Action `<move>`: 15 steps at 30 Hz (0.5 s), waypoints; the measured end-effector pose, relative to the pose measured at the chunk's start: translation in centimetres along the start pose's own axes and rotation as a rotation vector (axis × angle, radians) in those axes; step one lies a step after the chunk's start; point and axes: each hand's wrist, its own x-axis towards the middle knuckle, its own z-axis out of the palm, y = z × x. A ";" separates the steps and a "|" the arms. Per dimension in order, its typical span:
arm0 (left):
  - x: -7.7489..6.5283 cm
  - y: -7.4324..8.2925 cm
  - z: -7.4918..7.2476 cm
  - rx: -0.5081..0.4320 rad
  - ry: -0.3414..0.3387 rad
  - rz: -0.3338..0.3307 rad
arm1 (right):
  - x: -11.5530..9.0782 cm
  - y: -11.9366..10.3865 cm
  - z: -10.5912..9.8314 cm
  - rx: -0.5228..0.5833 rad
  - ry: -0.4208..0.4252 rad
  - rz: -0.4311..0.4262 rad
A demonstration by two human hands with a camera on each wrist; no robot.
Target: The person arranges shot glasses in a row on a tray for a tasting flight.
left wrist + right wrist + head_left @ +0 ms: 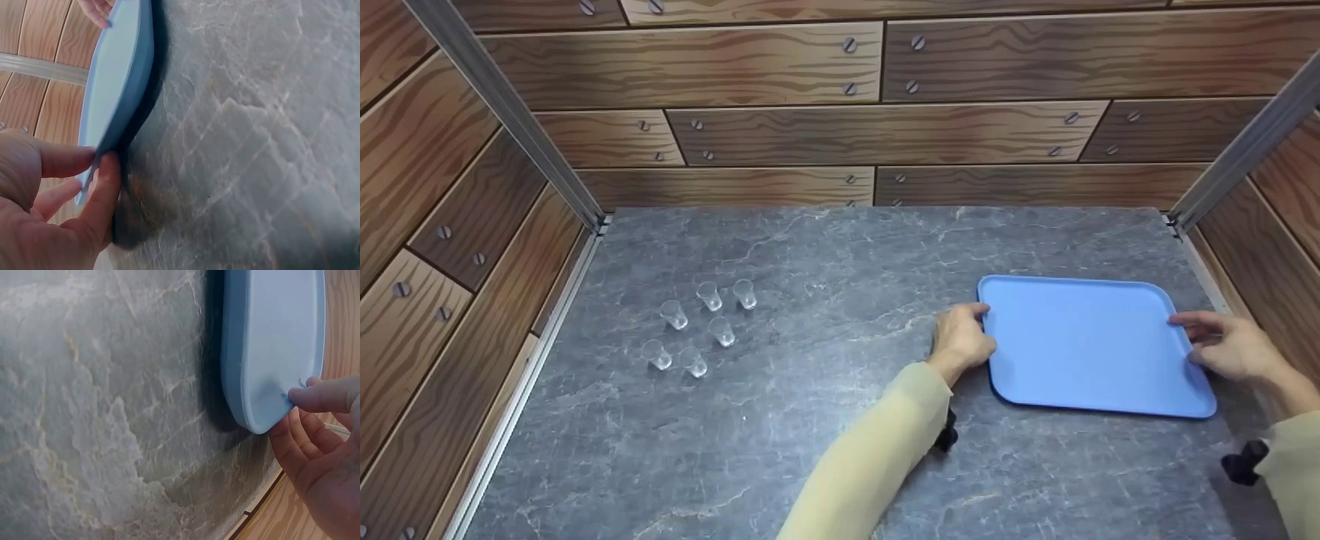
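A blue rectangular tray [1095, 345] with rounded corners lies low over the right side of the table, nothing on it. My left hand [964, 337] pinches its left rim between thumb and fingers, as the left wrist view shows close up on the tray edge [132, 79]. At the opposite short side, my right hand [1234, 346] grips the rim; in the right wrist view its thumb [315, 398] lies over the edge and the other fingers are underneath. A dark shadow runs along the tray's underside in both wrist views.
Several small clear cups [721, 331] stand in a loose group on the left of the grey marbled table [825, 420]. Wood-patterned panels [780, 67] with metal corner posts [510, 112] enclose the back and sides.
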 end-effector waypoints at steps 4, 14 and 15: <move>1.0 -0.8 0.8 -0.004 -0.013 0.011 | -0.2 0.4 0.1 0.065 -0.005 0.003; 0.1 -0.5 -1.2 -0.161 -0.073 -0.037 | -0.7 1.0 0.0 0.245 -0.058 0.080; 0.0 -0.4 -1.5 -0.172 -0.078 -0.041 | -0.8 1.0 -0.1 0.252 -0.062 0.082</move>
